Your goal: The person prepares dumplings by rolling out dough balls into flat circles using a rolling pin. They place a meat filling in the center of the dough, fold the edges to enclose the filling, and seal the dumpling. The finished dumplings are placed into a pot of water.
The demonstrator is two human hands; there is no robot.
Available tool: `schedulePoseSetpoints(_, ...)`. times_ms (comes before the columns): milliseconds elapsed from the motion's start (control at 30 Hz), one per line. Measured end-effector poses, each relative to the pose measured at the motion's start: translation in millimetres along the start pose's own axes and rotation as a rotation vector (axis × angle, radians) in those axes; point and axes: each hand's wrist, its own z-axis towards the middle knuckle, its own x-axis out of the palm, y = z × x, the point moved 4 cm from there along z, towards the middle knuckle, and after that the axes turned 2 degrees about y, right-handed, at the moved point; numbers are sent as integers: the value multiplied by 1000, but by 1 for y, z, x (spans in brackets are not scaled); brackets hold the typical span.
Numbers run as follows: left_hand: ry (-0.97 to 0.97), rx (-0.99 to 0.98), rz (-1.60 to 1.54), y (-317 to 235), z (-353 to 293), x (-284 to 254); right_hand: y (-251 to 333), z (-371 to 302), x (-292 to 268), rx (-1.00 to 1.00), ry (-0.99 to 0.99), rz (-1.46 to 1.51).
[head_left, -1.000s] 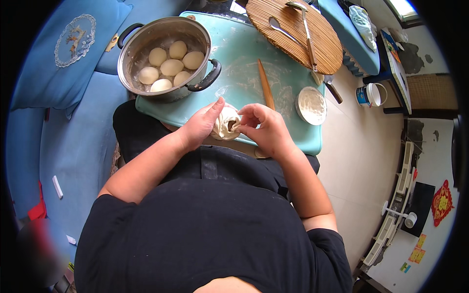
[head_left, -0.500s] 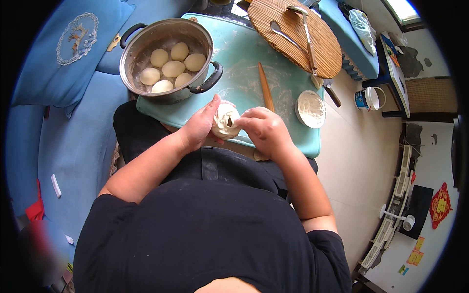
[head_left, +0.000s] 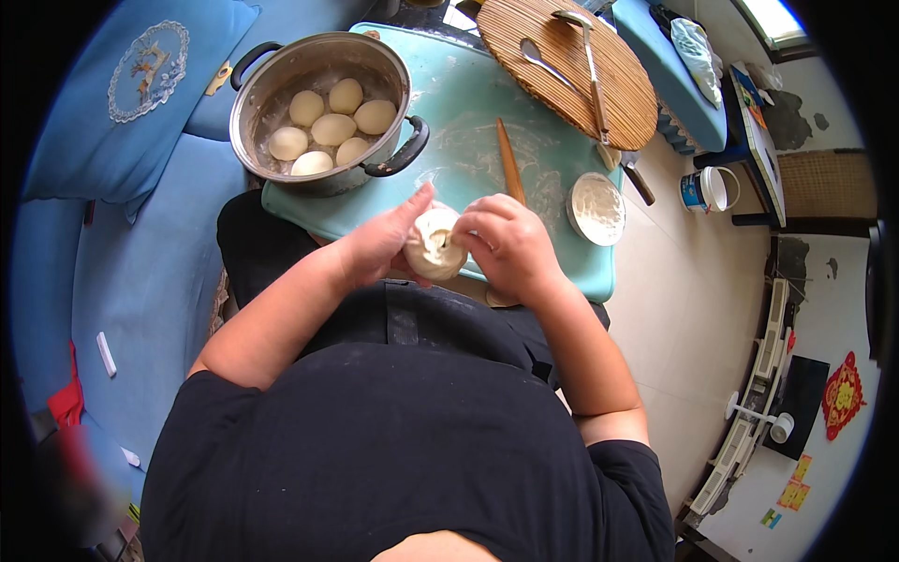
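Note:
A white filled dough bun (head_left: 436, 251), its gathered top not fully closed, rests in my left hand (head_left: 379, 245). The left fingers curl round and under it, with the thumb up along its side. My right hand (head_left: 510, 244) pinches the dough rim from the right, with thumb and fingertips together. A small dark gap shows at the bun's top; what lies inside cannot be made out. Both hands are over the near edge of a pale green table (head_left: 459, 103) dusted with flour. A wooden rolling pin (head_left: 510, 161) lies just beyond my right hand.
Left on the table stands a metal pot (head_left: 318, 181) with black handles, holding several smooth pale rounds (head_left: 333, 129). A bowl of flour (head_left: 596, 210) sits at the right edge. Behind it, a round slatted board (head_left: 552, 66) carries a ladle (head_left: 594, 80) and a spoon (head_left: 552, 66).
The bun's top has drawn in and its opening is smaller. My right fingers have shifted slightly along the rim, and the left thumb has moved a little to the right.

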Motion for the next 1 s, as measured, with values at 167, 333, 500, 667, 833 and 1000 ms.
schedulePoseSetpoints(167,-12,213,-46,-7,1,1,-5,-3,-3,169,-102,165)
schedulePoseSetpoints(333,-59,53,121,3,0,2,5,4,-10,-95,124,80)
schedulePoseSetpoints(500,-38,33,241,2,-1,6,4,6,-9,-11,137,92)
schedulePoseSetpoints(667,7,67,197,12,12,-6,7,10,-9,-87,132,92)
schedulePoseSetpoints(833,-46,-55,182,-11,0,7,3,5,-11,-59,17,-15)
schedulePoseSetpoints(1000,163,164,-152,-8,12,1,-14,-10,-7,292,-251,268)
